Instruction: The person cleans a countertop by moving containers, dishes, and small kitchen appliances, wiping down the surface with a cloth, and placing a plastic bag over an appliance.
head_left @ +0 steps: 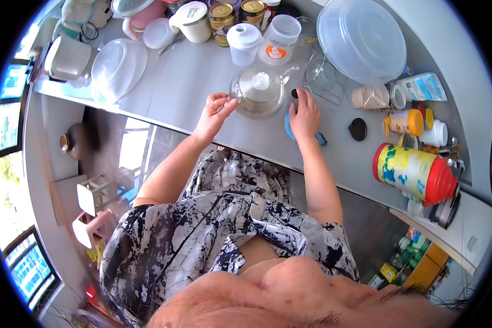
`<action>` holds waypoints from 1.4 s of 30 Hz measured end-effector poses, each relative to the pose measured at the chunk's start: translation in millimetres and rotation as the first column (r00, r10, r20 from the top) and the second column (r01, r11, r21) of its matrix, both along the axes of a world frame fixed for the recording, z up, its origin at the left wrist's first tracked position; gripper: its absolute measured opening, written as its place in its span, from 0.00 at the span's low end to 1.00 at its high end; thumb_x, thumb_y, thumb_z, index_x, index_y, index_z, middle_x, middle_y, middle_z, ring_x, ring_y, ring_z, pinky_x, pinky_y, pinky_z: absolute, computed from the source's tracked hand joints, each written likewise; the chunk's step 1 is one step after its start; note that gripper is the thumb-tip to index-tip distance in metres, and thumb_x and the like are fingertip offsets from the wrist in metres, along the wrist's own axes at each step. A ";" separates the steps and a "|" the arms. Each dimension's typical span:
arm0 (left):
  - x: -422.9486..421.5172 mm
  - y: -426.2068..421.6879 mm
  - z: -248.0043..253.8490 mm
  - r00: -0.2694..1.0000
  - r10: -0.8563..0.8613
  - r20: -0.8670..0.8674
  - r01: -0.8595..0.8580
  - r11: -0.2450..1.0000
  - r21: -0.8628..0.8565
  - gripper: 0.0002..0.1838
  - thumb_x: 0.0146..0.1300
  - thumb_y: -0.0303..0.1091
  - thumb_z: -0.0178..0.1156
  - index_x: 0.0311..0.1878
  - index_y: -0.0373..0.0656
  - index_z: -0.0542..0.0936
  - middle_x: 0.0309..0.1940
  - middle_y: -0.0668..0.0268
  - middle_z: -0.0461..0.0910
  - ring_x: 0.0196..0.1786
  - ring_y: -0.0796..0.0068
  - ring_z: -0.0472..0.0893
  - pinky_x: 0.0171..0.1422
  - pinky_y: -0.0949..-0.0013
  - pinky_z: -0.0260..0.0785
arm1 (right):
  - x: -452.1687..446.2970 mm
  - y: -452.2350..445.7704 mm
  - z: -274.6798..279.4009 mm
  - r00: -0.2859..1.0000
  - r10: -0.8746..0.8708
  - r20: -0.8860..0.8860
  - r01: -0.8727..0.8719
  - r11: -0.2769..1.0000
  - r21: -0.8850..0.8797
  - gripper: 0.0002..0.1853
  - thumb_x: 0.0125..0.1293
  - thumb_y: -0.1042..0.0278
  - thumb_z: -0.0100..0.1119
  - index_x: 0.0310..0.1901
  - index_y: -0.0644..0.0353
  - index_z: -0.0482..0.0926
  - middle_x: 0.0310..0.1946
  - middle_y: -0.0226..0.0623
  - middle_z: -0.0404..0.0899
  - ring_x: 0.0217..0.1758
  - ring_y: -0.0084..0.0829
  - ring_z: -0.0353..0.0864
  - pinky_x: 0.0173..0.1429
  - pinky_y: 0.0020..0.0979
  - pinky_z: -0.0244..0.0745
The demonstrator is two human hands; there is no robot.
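Observation:
A clear glass teapot (256, 97) with a round lid knob stands upright on the grey table (172, 90), its spout toward the back right. At its left side, my left hand (215, 116) has thumb and curled fingers closed at the glass handle, which is hard to see. To the right of the pot, my right hand (305, 116) lies with its fingers stretched forward, apart from the pot. Beside those fingertips is a small black round object (294, 93). A blue cloth (288, 127) lies partly hidden under my right hand.
Behind the pot are a white-lidded cup (244, 44), a clear container (281, 38) and tins (222, 24). A large clear tub (362, 41) is at back right. To the right are a black lid (358, 129), jars and a red-yellow bottle (413, 173). A clear lid (118, 71) lies left.

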State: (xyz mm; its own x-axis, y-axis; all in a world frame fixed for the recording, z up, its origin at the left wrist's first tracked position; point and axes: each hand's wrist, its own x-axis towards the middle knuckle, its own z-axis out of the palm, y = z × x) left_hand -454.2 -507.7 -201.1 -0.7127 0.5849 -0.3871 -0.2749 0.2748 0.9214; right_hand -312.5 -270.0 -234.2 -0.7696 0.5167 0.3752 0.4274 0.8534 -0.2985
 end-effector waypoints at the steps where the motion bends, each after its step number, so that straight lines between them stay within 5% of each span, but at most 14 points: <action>1: -5.5 -2.8 5.3 0.999 -0.046 -0.029 0.045 0.998 -0.054 0.23 0.69 0.52 0.61 0.36 0.38 0.81 0.70 0.60 0.64 0.58 0.75 0.70 0.64 0.68 0.64 | -6.0 0.3 -5.9 0.999 -0.028 0.041 0.028 1.000 0.009 0.14 0.63 0.65 0.62 0.50 0.57 0.80 0.48 0.38 0.78 0.53 0.45 0.77 0.60 0.46 0.69; 8: -23.6 -11.2 -8.8 0.964 -0.250 0.087 0.247 0.968 0.048 0.25 0.68 0.54 0.63 0.29 0.38 0.79 0.72 0.48 0.61 0.71 0.66 0.64 0.67 0.64 0.60 | -2.6 20.7 -27.9 0.992 -0.128 -0.021 0.119 0.964 -0.239 0.14 0.57 0.74 0.68 0.46 0.60 0.78 0.43 0.38 0.80 0.48 0.42 0.80 0.52 0.39 0.75; 11: -26.6 0.9 -0.2 0.956 -0.288 0.057 0.284 0.956 0.077 0.26 0.67 0.54 0.63 0.28 0.37 0.79 0.70 0.44 0.63 0.74 0.61 0.61 0.69 0.63 0.59 | 16.8 57.1 -38.5 0.863 -0.486 -0.141 0.340 0.764 -0.549 0.11 0.59 0.72 0.69 0.42 0.61 0.78 0.37 0.37 0.80 0.38 0.35 0.81 0.43 0.35 0.76; 12: -28.5 -1.5 -0.3 0.955 -0.293 0.047 0.289 0.955 0.071 0.26 0.67 0.54 0.63 0.28 0.37 0.79 0.70 0.43 0.63 0.74 0.61 0.60 0.69 0.63 0.59 | 17.7 61.8 -45.2 0.778 -0.560 -0.285 0.294 0.725 -0.623 0.12 0.61 0.69 0.70 0.40 0.62 0.77 0.32 0.36 0.79 0.31 0.28 0.79 0.39 0.31 0.74; 15: -27.0 -5.8 -1.2 0.956 -0.293 0.032 0.291 0.956 0.048 0.27 0.68 0.54 0.63 0.26 0.36 0.79 0.67 0.43 0.66 0.75 0.59 0.60 0.68 0.61 0.60 | 17.6 89.0 -63.2 0.686 -0.658 -0.309 0.426 0.709 -0.562 0.12 0.62 0.66 0.71 0.39 0.62 0.77 0.33 0.35 0.80 0.31 0.27 0.79 0.40 0.31 0.75; 19: -32.1 3.5 3.0 0.944 -0.324 0.064 0.325 0.946 0.006 0.27 0.68 0.54 0.62 0.28 0.35 0.80 0.65 0.45 0.70 0.75 0.58 0.60 0.68 0.61 0.59 | 7.2 106.5 -56.3 0.551 -0.685 -0.477 0.091 0.617 -0.782 0.13 0.66 0.67 0.67 0.48 0.64 0.80 0.42 0.37 0.82 0.43 0.23 0.79 0.51 0.25 0.73; 22: -28.5 6.0 3.8 0.952 -0.291 0.095 0.289 0.957 0.037 0.27 0.69 0.52 0.63 0.25 0.35 0.78 0.58 0.46 0.77 0.78 0.56 0.55 0.73 0.58 0.55 | 43.6 88.0 -43.7 0.842 -0.503 -0.193 0.231 0.661 -0.714 0.13 0.68 0.66 0.65 0.51 0.61 0.81 0.53 0.43 0.81 0.58 0.34 0.79 0.62 0.32 0.71; 24: -26.6 12.7 9.4 0.960 -0.264 0.090 0.256 0.963 0.086 0.25 0.69 0.50 0.63 0.26 0.36 0.79 0.57 0.45 0.78 0.80 0.56 0.53 0.76 0.56 0.53 | 66.1 49.5 -7.5 0.957 -0.197 -0.214 0.055 0.845 -0.533 0.16 0.67 0.66 0.63 0.55 0.56 0.81 0.59 0.41 0.78 0.63 0.42 0.75 0.67 0.40 0.68; 26: -23.5 7.4 6.1 0.969 -0.233 0.082 0.220 0.964 0.147 0.23 0.69 0.49 0.63 0.32 0.35 0.84 0.63 0.44 0.75 0.80 0.57 0.53 0.76 0.57 0.53 | 82.4 7.4 21.6 0.983 0.179 -0.040 -0.184 0.962 -0.200 0.21 0.64 0.67 0.64 0.60 0.50 0.80 0.64 0.39 0.74 0.67 0.45 0.70 0.70 0.45 0.64; 28: -22.4 0.2 -3.2 0.972 -0.199 0.129 0.176 0.970 0.166 0.21 0.69 0.49 0.62 0.41 0.36 0.85 0.68 0.43 0.68 0.79 0.58 0.55 0.75 0.58 0.56 | 96.9 -9.2 25.0 0.954 0.253 0.163 -0.245 0.967 -0.067 0.24 0.62 0.67 0.65 0.62 0.46 0.79 0.67 0.36 0.71 0.69 0.44 0.68 0.69 0.47 0.63; 29: -23.9 -3.2 -6.2 0.970 -0.191 0.150 0.165 0.971 0.172 0.21 0.69 0.49 0.62 0.45 0.36 0.86 0.71 0.42 0.65 0.79 0.59 0.56 0.74 0.58 0.57 | 100.4 -13.9 24.5 0.927 0.267 0.262 -0.275 0.961 -0.008 0.26 0.61 0.67 0.65 0.63 0.45 0.79 0.68 0.34 0.70 0.70 0.43 0.67 0.69 0.48 0.63; 32: -24.4 -18.8 -7.1 0.967 -0.179 0.183 0.154 0.977 0.145 0.21 0.75 0.41 0.56 0.57 0.32 0.81 0.74 0.54 0.64 0.67 0.67 0.73 0.72 0.62 0.65 | 84.9 -11.7 -2.1 0.981 0.150 0.126 -0.146 0.989 -0.039 0.24 0.62 0.70 0.63 0.62 0.47 0.78 0.65 0.35 0.72 0.65 0.43 0.69 0.67 0.44 0.65; 38: -19.4 -67.9 24.7 0.957 -0.131 0.260 0.081 0.978 0.194 0.20 0.74 0.43 0.57 0.54 0.33 0.83 0.75 0.47 0.59 0.72 0.64 0.66 0.72 0.60 0.64 | -26.4 -17.3 -23.5 0.969 -0.096 -0.227 0.065 0.988 -0.139 0.22 0.66 0.73 0.59 0.63 0.54 0.75 0.63 0.41 0.73 0.61 0.48 0.71 0.66 0.46 0.66; 42: -16.6 -104.6 37.4 0.956 -0.001 0.293 -0.054 0.982 0.180 0.14 0.75 0.37 0.55 0.53 0.38 0.84 0.72 0.54 0.66 0.65 0.64 0.76 0.71 0.57 0.67 | -83.8 5.8 -34.2 0.964 -0.206 -0.171 0.207 0.978 -0.010 0.22 0.66 0.70 0.59 0.62 0.56 0.75 0.63 0.42 0.73 0.60 0.48 0.70 0.66 0.44 0.66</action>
